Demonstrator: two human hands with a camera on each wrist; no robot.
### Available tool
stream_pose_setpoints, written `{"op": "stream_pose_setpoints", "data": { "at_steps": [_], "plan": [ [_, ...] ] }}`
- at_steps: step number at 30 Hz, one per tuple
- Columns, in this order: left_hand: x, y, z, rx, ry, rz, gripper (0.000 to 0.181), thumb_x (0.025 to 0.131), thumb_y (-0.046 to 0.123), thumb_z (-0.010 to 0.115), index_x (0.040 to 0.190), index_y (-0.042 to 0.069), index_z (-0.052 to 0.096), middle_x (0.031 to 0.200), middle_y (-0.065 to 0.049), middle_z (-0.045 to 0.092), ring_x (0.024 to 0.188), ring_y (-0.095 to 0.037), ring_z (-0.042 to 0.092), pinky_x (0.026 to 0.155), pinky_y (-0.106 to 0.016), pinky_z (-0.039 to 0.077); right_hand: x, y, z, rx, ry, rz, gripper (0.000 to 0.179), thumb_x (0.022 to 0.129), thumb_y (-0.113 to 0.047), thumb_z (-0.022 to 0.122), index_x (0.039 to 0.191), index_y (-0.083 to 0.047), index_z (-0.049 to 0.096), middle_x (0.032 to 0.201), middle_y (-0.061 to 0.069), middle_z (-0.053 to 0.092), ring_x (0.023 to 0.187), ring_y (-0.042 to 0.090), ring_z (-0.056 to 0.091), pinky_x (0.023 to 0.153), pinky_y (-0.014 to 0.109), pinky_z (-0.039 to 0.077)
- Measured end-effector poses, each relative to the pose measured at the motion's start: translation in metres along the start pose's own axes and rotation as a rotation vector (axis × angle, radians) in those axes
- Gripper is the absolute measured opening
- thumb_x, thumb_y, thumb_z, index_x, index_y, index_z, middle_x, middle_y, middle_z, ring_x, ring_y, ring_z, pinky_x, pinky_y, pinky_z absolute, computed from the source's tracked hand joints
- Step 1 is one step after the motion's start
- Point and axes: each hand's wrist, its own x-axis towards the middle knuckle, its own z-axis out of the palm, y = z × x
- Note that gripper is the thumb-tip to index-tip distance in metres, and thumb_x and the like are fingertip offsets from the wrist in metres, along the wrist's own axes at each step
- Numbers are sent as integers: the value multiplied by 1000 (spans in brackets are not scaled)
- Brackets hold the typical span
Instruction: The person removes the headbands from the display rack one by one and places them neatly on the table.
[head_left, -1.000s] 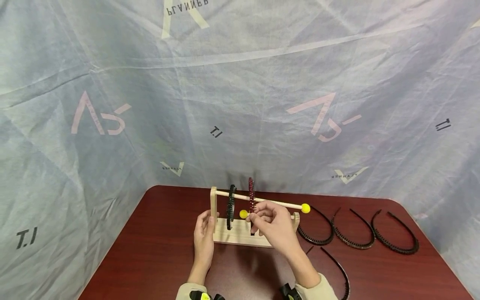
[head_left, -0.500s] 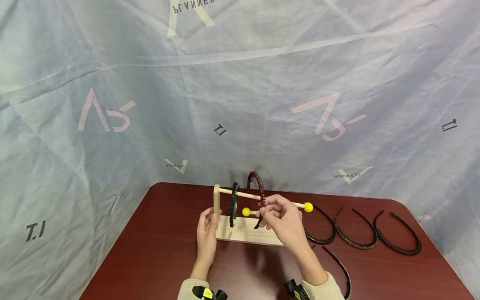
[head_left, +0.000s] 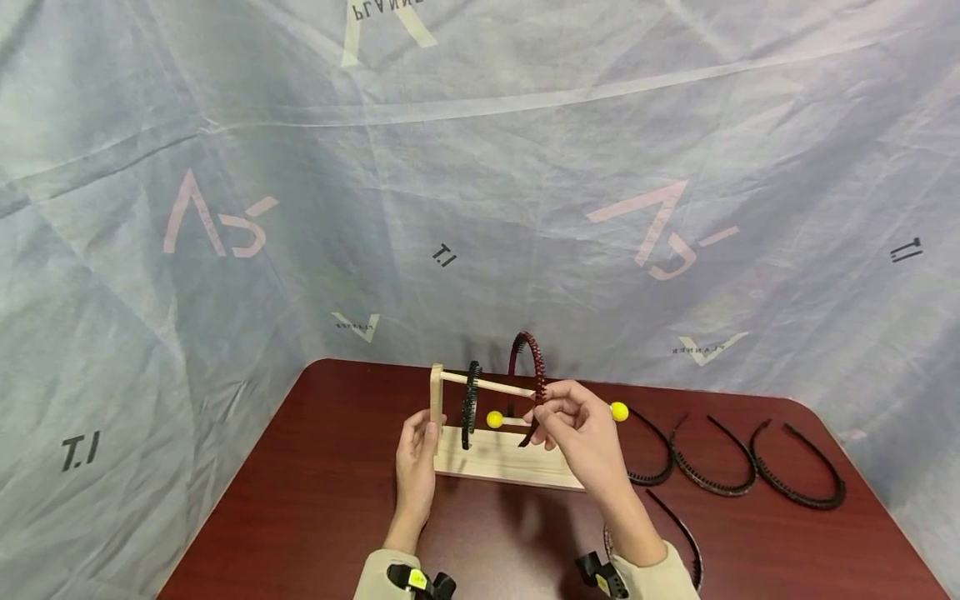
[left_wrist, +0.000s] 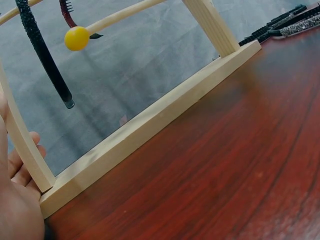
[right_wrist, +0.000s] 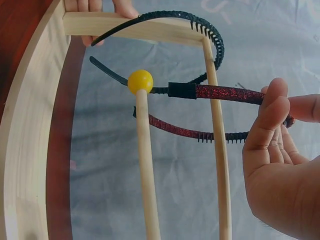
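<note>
My left hand (head_left: 415, 475) grips the left upright of a pale wooden stand (head_left: 495, 468), fingers showing on both sides of the post in the right wrist view. A black toothed headband (head_left: 470, 404) hangs over the stand's upper rod, nearer that post. My right hand (head_left: 588, 442) pinches one arm of a red glittery headband (right_wrist: 227, 93) between thumb and fingers. Its arch stands above the upper rod (right_wrist: 220, 165), with one arm on each side of it. The yellow ball (right_wrist: 140, 81) on the lower rod's end lies close to the red headband's tips.
Several dark headbands lie on the red-brown table (head_left: 277, 508) to the right, one of them (head_left: 798, 467) farthest right and another (head_left: 678, 521) beside my right forearm. A second yellow ball (head_left: 619, 411) caps the upper rod's right end. Grey printed cloth (head_left: 480, 208) hangs behind the table.
My right hand has moved right along the upper rod with the red headband, which has turned from edge-on to show its arch. My left hand stays at the post.
</note>
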Motion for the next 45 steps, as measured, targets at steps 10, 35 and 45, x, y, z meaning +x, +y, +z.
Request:
{"op": "stream_pose_setpoints", "data": {
  "at_steps": [10,35,45],
  "plan": [
    [0,1,0,9,-1,4,31,119,13,52,146,-2,59,141,-33,68,131,-9,67,107,-22,46,0,-8,-9,39,26,-30,12,103,11,65,115,11,64,87,10,80,64,13,73,61,25,57],
    [0,5,1,8,-7,2,32,119,11,51,146,-6,56,142,-38,66,132,-9,66,108,-21,44,-6,-19,-40,95,86,-67,10,106,5,68,113,10,64,86,7,80,62,16,71,59,26,57],
    [0,6,2,6,-5,2,31,119,11,52,145,-5,57,139,-33,68,129,-8,65,107,-21,44,-6,-21,-53,80,99,-128,6,107,5,67,108,1,71,83,8,79,60,13,69,58,24,53]
  ]
}}
